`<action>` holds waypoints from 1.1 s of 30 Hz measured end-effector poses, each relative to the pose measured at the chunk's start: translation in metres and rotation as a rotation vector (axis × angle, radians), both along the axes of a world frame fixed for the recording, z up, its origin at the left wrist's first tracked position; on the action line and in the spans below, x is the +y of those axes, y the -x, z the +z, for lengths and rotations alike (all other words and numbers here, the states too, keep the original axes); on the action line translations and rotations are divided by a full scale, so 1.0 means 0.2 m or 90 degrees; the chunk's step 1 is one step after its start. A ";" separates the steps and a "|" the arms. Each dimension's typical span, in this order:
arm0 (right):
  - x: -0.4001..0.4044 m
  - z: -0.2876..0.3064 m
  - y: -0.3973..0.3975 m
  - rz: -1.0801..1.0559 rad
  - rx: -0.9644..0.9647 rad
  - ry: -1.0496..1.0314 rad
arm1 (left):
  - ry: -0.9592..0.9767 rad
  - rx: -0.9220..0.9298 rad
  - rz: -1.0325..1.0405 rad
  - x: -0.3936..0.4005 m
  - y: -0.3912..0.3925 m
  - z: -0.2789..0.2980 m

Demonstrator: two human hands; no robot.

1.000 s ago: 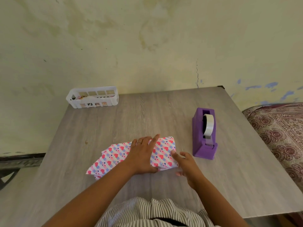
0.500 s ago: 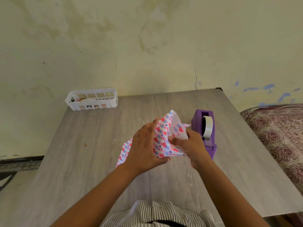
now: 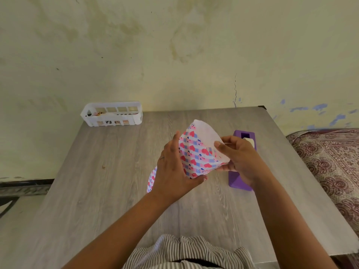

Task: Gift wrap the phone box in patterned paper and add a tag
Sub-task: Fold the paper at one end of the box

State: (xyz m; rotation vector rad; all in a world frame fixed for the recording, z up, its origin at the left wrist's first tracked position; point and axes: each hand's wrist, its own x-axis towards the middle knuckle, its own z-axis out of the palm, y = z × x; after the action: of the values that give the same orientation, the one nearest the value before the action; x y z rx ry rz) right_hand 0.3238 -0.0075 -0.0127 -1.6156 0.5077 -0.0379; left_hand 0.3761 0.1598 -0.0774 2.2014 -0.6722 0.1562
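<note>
Parcel: the patterned paper point(image 3: 196, 154), pink and blue hearts on white, is held tilted above the wooden table point(image 3: 108, 183), between the two hands; the phone box itself cannot be seen under it.
Paper end: the upper right end stands open, its plain white inner side facing the camera.
Left hand point(image 3: 172, 169): fingers straight and close together against the left face of the parcel, thumb curled under its lower edge; a ring shows on one finger.
Right hand point(image 3: 239, 160): thumb and fingers pinch the white flap at the open right end, with the lower fingers under the bottom corner.
Loose tail: a strip of the paper hangs below the left hand, near the table top.
Tape dispenser point(image 3: 238, 179): purple, on the table just behind the right hand, partly hidden by it.
Basket point(image 3: 111, 116): white plastic, at the far left edge of the table against the wall, small items inside too blurred to name.
Clothing: striped fabric point(image 3: 180, 251) at the bottom edge.
</note>
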 end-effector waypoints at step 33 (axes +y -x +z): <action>0.13 -0.08 -0.07 0.047 -0.282 -0.281 | 0.268 0.361 -0.110 0.06 -0.08 0.14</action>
State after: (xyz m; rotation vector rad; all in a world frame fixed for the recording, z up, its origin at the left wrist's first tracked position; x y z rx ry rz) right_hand 0.3377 0.0181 -0.0293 -1.1440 0.0993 -0.2087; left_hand 0.3925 0.1719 -0.0489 1.6593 -0.4505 -0.3738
